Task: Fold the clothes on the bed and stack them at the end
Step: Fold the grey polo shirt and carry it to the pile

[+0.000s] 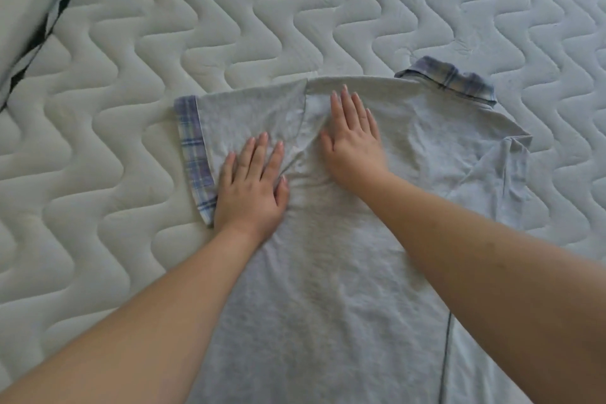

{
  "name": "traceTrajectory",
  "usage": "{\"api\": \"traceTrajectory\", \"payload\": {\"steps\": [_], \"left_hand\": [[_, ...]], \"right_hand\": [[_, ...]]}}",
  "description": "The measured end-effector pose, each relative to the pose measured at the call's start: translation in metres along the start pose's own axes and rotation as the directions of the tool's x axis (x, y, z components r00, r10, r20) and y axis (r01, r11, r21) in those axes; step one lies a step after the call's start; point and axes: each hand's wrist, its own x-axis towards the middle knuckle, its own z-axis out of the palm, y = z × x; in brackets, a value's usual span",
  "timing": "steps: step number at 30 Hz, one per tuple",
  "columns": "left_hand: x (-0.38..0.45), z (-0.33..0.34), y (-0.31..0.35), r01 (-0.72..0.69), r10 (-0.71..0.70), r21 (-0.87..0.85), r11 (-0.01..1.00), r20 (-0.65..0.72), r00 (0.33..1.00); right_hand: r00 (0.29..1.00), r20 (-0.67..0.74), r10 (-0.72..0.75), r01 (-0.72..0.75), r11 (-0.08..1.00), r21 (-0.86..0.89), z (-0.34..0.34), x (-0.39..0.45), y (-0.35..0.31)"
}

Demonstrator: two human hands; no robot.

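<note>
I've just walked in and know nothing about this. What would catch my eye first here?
Two bare hands pressed flat on a light grey shirt with blue plaid trim, spread across the middle: the left hand near the plaid-cuffed sleeve, the right hand further up. Beneath lies a white mattress quilted in wavy lines.

I can read no words, labels or numbers anywhere: nothing on the grey shirt (328, 272) under my hands, nothing on the mattress (229, 26) beyond them
</note>
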Motion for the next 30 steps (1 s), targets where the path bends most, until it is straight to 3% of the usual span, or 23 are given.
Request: {"api": "traceTrajectory", "payload": {"steps": [5,9,11,13,15,17,19,21,24,27,30], "left_hand": [[0.002,0.006,0.000,-0.036,0.036,-0.003,0.999,-0.029,0.999],[0.001,-0.008,0.003,-0.018,0.018,-0.004,1.000,0.114,0.993],[0.009,-0.021,0.000,-0.026,0.047,-0.137,0.990,0.153,0.987],[0.020,-0.040,-0.009,-0.010,0.025,-0.321,0.947,0.043,0.999],[0.037,-0.056,-0.025,0.051,-0.092,-0.277,0.959,-0.136,0.986],[0.056,-0.067,-0.045,0.208,-0.245,-0.202,0.957,-0.178,0.953],[0.074,-0.073,-0.064,0.371,-0.388,-0.185,0.910,-0.060,0.920],[0.086,-0.078,-0.077,0.429,-0.430,-0.143,0.892,0.030,0.903],[0.099,-0.092,-0.083,0.383,-0.374,-0.103,0.918,0.098,0.922],[0.102,-0.109,-0.074,0.375,-0.298,-0.298,0.878,0.275,0.914],[0.093,-0.131,-0.048,0.334,-0.187,-0.447,0.830,0.340,0.922]], "right_hand": [[0.998,0.000,0.071,-0.070,0.996,-0.052,0.013,0.033,0.012],[0.997,-0.049,0.068,-0.071,0.996,-0.059,0.023,0.030,0.011],[0.996,-0.058,0.073,-0.075,0.996,-0.038,0.025,0.032,0.012],[0.995,-0.054,0.088,-0.088,0.996,-0.011,0.024,0.033,0.012],[0.995,-0.049,0.092,-0.091,0.996,0.010,0.024,0.033,0.011],[0.995,-0.043,0.087,-0.087,0.996,0.008,0.025,0.033,0.012],[0.995,-0.047,0.088,-0.089,0.996,-0.006,0.026,0.033,0.012],[0.995,-0.058,0.084,-0.085,0.996,-0.007,0.026,0.033,0.013],[0.995,-0.075,0.069,-0.069,0.998,-0.007,0.026,0.033,0.012],[0.994,-0.084,0.063,-0.063,0.998,0.008,0.026,0.032,0.012],[0.993,-0.099,0.061,-0.059,0.998,0.023,0.029,0.032,0.014]]}}
